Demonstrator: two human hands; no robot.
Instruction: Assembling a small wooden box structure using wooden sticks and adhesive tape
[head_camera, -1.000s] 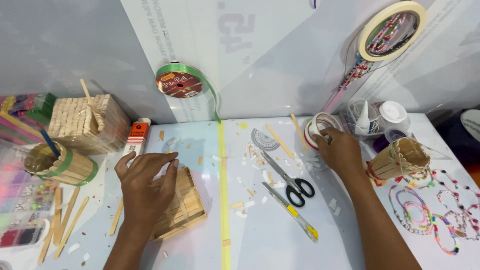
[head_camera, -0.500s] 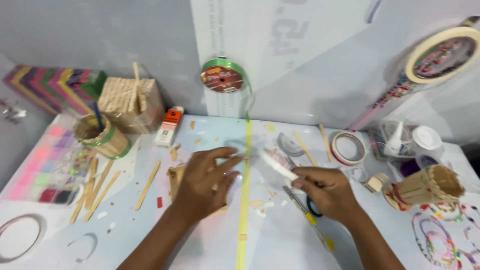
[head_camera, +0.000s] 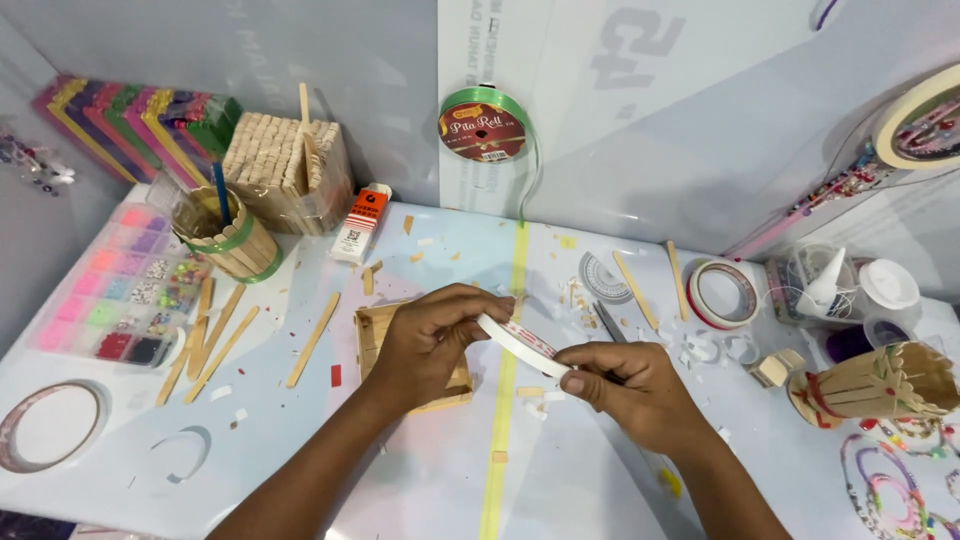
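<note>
Between both hands I hold a small roll of white tape with red marks on its edge, above the middle of the table. My left hand pinches its left end with fingertips. My right hand grips its right end, fingers curled. Under my left hand lies a flat panel of glued wooden sticks, partly hidden. Scissors lie just behind my right hand, mostly covered by it.
Loose wooden sticks lie left. A stick cup, a stick box, a glue bottle and a bead tray stand back left. Tape rolls, bottles and a stick basket sit right. A green ribbon spool hangs on the wall.
My right hand reached to the far right, then came back to the centre with the tape roll. My left hand lifted off the stick panel and took the roll's other end.
</note>
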